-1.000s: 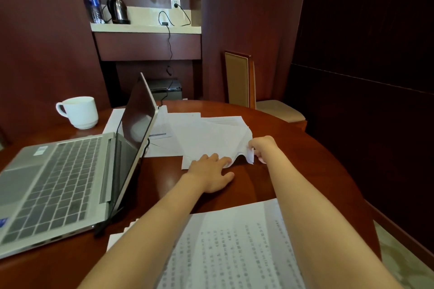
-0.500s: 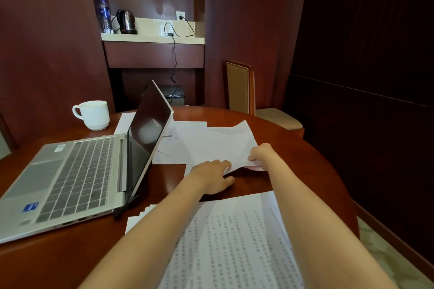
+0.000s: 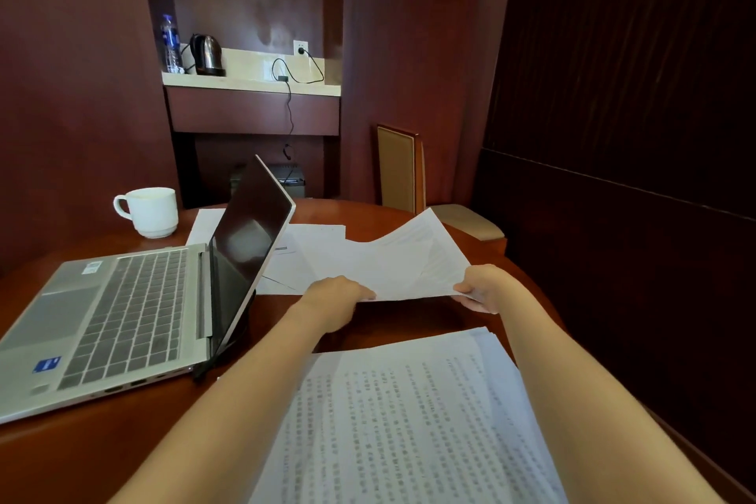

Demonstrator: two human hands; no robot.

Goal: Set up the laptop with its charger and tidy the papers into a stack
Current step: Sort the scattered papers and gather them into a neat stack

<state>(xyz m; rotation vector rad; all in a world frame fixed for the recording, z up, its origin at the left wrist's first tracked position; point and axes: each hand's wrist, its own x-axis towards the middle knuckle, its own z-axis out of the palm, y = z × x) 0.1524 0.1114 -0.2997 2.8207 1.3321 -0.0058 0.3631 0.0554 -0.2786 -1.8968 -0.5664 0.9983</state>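
Note:
Both hands hold a few white sheets (image 3: 413, 262) lifted off the round wooden table (image 3: 409, 319). My left hand (image 3: 335, 295) grips their near left edge and my right hand (image 3: 478, 286) pinches the near right corner. More loose sheets (image 3: 311, 254) lie flat behind them. A stack of printed pages (image 3: 409, 417) lies close to me between my forearms. The silver laptop (image 3: 118, 319) stands open on the left, screen dark. A black charger cable (image 3: 290, 102) runs from the wall socket (image 3: 300, 49) down off the shelf.
A white mug (image 3: 151, 211) stands behind the laptop. On the shelf (image 3: 245, 84) are a kettle (image 3: 206, 53) and a water bottle (image 3: 171, 43). A chair (image 3: 413, 176) stands beyond the table's far edge. Dark wall panels fill the right side.
My hands have lifted the sheets off the table; their far end now rises and the right hand has shifted to the right corner. The camera view has tilted up slightly.

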